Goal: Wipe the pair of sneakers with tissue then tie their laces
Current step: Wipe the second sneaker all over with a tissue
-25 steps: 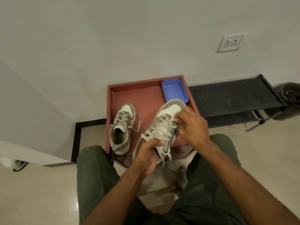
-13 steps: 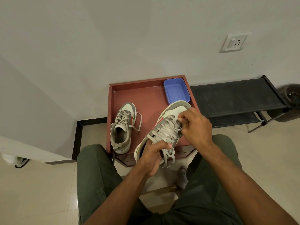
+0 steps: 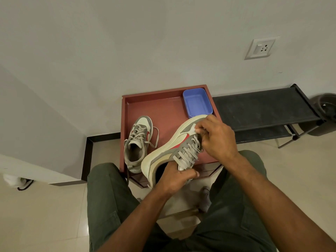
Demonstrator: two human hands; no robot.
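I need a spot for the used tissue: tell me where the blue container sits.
In the head view, the blue container sits in the far right corner of the red tray, just beyond the right hand.

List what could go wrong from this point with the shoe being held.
The held sneaker is tilted on its side; the left hand grips only its heel end, so it might slip. The right hand pinches something white, probably tissue, at the toe, and could snag the laces. Its toe nears the blue container.
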